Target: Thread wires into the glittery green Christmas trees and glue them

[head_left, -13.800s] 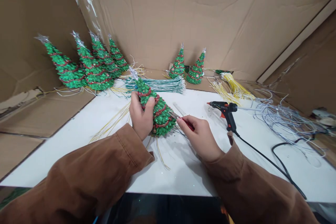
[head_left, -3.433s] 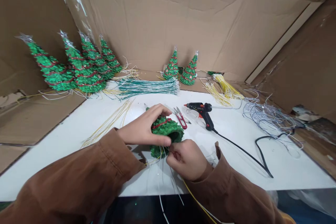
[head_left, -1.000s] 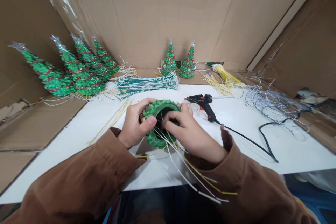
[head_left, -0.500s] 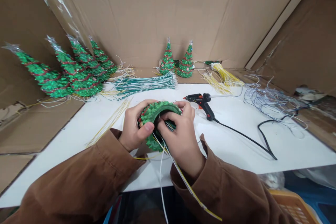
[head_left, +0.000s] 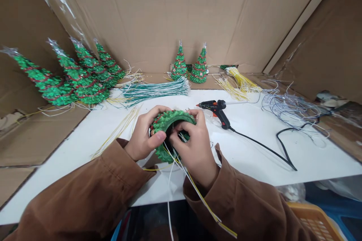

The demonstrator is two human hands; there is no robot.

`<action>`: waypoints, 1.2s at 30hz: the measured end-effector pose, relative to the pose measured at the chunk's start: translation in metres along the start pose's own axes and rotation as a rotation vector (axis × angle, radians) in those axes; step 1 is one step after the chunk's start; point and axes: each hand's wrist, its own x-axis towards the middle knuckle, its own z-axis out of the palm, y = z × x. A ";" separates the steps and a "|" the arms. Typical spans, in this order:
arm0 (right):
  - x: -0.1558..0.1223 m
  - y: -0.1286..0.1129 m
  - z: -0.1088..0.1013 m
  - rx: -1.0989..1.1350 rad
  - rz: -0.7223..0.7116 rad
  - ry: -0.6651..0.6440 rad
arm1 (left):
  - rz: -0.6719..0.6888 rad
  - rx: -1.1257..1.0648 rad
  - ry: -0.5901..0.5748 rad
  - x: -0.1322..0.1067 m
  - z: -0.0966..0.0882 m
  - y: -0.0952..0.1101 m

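A green Christmas tree ornament point(head_left: 164, 152) with red garland lies tipped over, its hollow open base facing me. My left hand point(head_left: 145, 133) is closed around its left side, thumb on the rim of the base. The thumb and forefinger of my right hand point(head_left: 195, 145) are pinched together inside the hollow, among thin wires. White and yellow wires point(head_left: 202, 196) trail out of the base, past my right wrist and over the table's front edge. The fingertips of my right hand are partly hidden within the base, as is the tree's top.
Several finished-looking trees point(head_left: 87, 83) stand at the left, two more trees point(head_left: 199, 66) at the back. Bundles of green-white wires point(head_left: 158, 90) and yellow wires point(head_left: 243, 79) lie behind. A hot glue gun point(head_left: 219, 113) with a black cord rests at right, near tangled clear wires point(head_left: 283, 101).
The view has shifted very slightly. My right fingers have moved a little inside the base, and the hanging white wire has swung slightly left. Both hands keep their hold.
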 end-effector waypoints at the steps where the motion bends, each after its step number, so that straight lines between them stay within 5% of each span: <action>1: 0.000 0.000 0.000 0.000 -0.005 -0.004 | 0.008 0.006 -0.007 0.000 0.000 0.000; 8: -0.001 0.003 -0.002 0.009 -0.032 -0.012 | 0.015 -0.004 -0.024 0.000 0.001 0.000; 18: -0.005 0.012 -0.004 0.024 -0.173 -0.015 | -0.045 -0.025 -0.198 0.007 -0.009 0.010; 36: -0.009 0.013 -0.007 -0.019 -0.248 0.037 | 0.005 -0.172 -0.250 0.005 -0.004 0.003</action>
